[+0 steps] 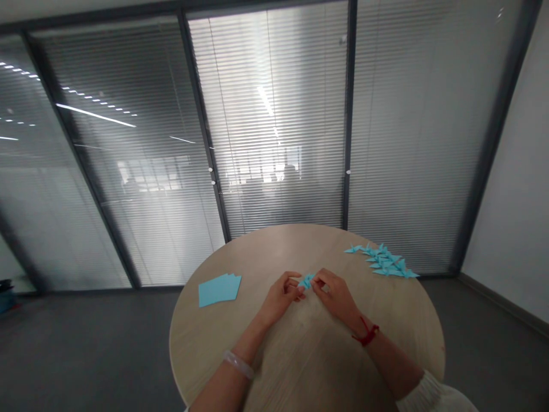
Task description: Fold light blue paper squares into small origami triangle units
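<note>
Near the middle of the round wooden table [274, 246], a small folded piece of blue paper [306, 281] sits between my two hands. My left hand [283, 295] has its fingers curled at the paper's left side, the fingertips beside its edge. At the right side, my right hand [333, 290] pinches the folded paper between thumb and fingers. Several folded blue paper cranes [386, 262] lie in a cluster at the table's right back edge. Flat blue paper sheets [218, 290] are stacked, slightly fanned, on the left.
Behind the table stands a glass partition with blinds [274, 114] in dark frames. A white wall [514, 217] rises on the right. Grey floor [94, 343] surrounds the table, with a dark blue object [6, 297] at the far left.
</note>
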Demonstrator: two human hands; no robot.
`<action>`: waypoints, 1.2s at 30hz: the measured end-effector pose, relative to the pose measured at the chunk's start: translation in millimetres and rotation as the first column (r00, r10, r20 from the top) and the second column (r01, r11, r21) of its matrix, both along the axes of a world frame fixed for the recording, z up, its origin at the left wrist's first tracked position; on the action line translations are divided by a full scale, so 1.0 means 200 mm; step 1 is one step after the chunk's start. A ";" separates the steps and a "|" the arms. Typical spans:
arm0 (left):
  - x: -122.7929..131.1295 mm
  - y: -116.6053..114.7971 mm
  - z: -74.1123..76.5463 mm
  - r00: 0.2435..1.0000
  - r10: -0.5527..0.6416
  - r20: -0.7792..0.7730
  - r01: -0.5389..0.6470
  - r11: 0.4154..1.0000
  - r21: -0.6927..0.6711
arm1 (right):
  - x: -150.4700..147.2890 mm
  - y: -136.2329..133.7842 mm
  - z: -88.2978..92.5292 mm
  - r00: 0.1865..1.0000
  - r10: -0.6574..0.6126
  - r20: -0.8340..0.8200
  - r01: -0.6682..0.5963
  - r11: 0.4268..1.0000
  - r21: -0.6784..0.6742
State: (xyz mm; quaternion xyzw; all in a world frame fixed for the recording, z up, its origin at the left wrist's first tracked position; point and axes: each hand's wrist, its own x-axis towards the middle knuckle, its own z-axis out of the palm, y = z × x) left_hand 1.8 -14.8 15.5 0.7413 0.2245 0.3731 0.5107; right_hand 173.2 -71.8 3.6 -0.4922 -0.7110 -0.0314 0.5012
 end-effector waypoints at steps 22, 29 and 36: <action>-0.01 0.03 -0.02 0.968 0.218 -0.128 -0.205 0.973 0.109 | -0.02 0.01 0.00 0.956 0.046 -0.289 -0.112 0.970 -0.215; -0.01 0.01 -0.01 0.969 0.200 -0.142 -0.185 0.976 0.117 | -0.03 0.01 -0.01 0.982 0.055 -0.180 -0.109 0.946 -0.307; -0.01 0.01 0.01 0.999 0.029 -0.019 -0.031 0.996 -0.089 | -0.02 0.02 0.01 0.808 0.240 -0.539 -0.442 0.851 -0.284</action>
